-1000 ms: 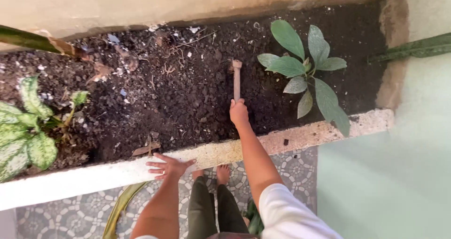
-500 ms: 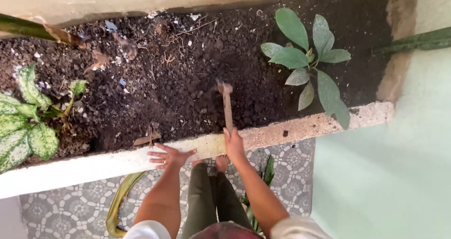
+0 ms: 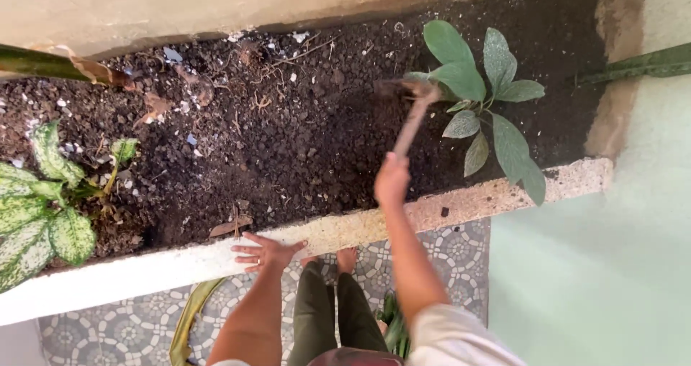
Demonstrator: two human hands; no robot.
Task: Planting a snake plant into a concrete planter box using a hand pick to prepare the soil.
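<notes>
Dark soil: it filled the raised planter bed [image 3: 302, 143] from the beige back wall [image 3: 216, 6] to the front edge, strewn with pale flecks, roots and dry leaf scraps.
Concrete rim: the pale front ledge [image 3: 475, 200] of the bed ran across the view, with patterned floor tiles [image 3: 108, 323] below it.
Variegated plant: a cream-and-green leafy plant [image 3: 36, 215] stood at the left end of the bed.
Green plant: a broad-leaved plant [image 3: 482, 92] grew at the right end, its lower leaves hanging over the rim.
Right hand: the right hand [image 3: 392, 179] was closed tight around the lower end of a wooden handle, raised above the soil just inside the rim.
Hand tool: the small wooden-handled digging tool [image 3: 412, 118] slanted up and to the right from the fist; its blurred head sat just beside the green plant's leaves, and whether it touched the soil could not be told.
Left hand: the left hand [image 3: 265, 253] lay flat on the concrete rim, fingers spread wide, holding nothing.
Feet: bare feet [image 3: 345, 259] showed on the tiles under the rim.
</notes>
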